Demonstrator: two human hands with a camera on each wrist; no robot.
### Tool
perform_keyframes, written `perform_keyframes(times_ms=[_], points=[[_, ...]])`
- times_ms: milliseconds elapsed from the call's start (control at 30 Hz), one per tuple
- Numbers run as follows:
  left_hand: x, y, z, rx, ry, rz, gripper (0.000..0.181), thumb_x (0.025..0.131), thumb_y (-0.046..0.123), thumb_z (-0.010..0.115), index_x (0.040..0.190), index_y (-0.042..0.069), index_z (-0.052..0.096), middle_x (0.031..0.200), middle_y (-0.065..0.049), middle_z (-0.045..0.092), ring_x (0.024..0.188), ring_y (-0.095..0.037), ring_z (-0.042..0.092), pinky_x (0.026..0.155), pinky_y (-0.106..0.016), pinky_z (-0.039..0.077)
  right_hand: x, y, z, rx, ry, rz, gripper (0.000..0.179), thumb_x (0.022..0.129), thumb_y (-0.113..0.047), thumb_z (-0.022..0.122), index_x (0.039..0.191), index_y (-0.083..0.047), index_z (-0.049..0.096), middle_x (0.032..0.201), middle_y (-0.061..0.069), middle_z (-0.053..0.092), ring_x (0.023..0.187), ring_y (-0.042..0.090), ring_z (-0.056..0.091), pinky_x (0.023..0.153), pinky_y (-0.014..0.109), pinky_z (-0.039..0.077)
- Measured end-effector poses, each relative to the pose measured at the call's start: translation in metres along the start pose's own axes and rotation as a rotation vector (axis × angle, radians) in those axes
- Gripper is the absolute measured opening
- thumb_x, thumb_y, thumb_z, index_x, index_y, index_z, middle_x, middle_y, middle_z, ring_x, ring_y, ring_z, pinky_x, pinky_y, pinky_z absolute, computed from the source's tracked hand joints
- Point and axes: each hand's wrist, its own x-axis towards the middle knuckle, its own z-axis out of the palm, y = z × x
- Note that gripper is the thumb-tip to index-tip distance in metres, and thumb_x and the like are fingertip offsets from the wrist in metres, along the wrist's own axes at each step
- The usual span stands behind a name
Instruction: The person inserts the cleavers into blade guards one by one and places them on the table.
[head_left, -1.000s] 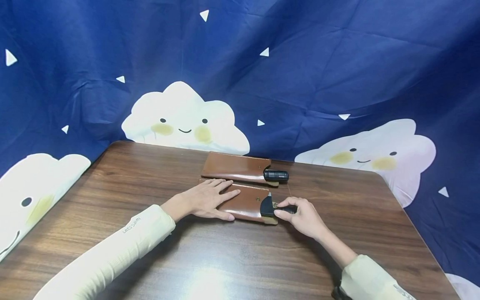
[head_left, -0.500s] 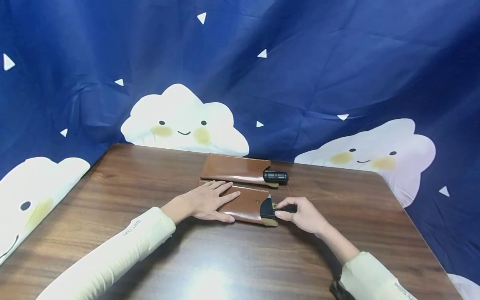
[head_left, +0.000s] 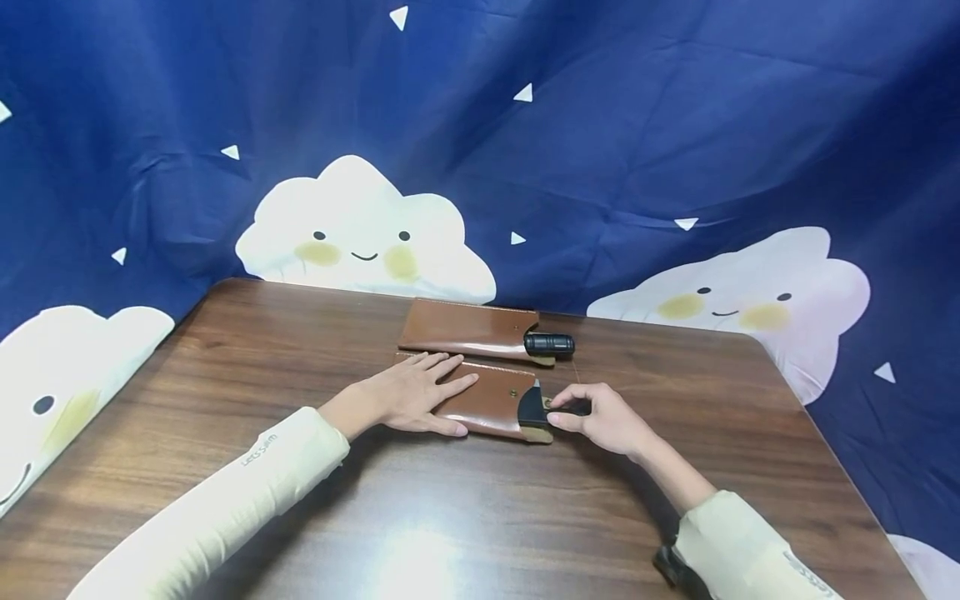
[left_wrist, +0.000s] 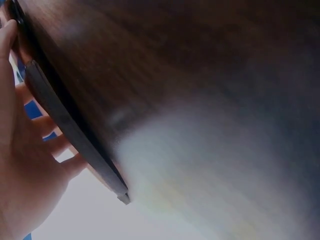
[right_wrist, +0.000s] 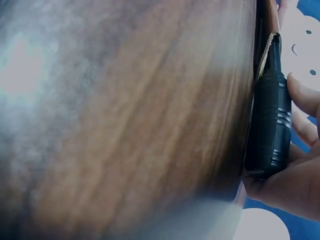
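Observation:
My left hand lies with spread fingers flat on the nearer brown leather sheath. Its edge runs beneath that hand in the left wrist view. From the sheath's right end sticks out a tool with a black ridged handle; a sliver of metal shows at the opening, and the rest is hidden inside. My right hand pinches this handle with thumb and fingers. Behind lies a second brown leather sheath, with a similar black ridged handle protruding to the right.
Both sheaths lie side by side on a dark wood-grain table, near its back edge. A blue curtain with white smiling clouds hangs right behind the table. A small black object shows by the right sleeve.
The head view has shifted slightly. Both hands keep their places on the nearer sheath and the black handle, and the sheaths lie as before.

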Motion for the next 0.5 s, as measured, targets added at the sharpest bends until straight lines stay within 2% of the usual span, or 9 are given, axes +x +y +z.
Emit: perform_keyframes(times_ms=[300, 500], points=[[-0.0018, 0.0008, -0.004, -0.045, -0.013, 0.005, 0.093, 0.091, 0.082, 0.036, 0.164, 0.026, 0.021, 0.168, -0.013, 0.014, 0.153, -0.034, 0.013, 0.121, -0.049, 0.016, 0.0013, 0.0, -0.001, -0.067, -0.003, -0.009, 0.022, 0.093, -0.025, 0.075, 0.105, -0.007, 0.074, 0.096, 0.0, 0.07, 0.096, 0.019, 0.061, 0.09, 0.043, 0.045], [-0.0075, -0.0043, -0.0032, -0.113, 0.019, 0.004, 0.09, 0.093, 0.079, 0.04, 0.163, 0.023, 0.026, 0.168, -0.013, 0.015, 0.154, -0.034, 0.009, 0.12, -0.052, 0.017, 0.0025, 0.0009, -0.0038, -0.065, 0.014, -0.023, 0.025, 0.094, -0.021, 0.073, 0.109, -0.002, 0.072, 0.093, 0.001, 0.07, 0.091, 0.018, 0.062, 0.084, 0.039, 0.047]])
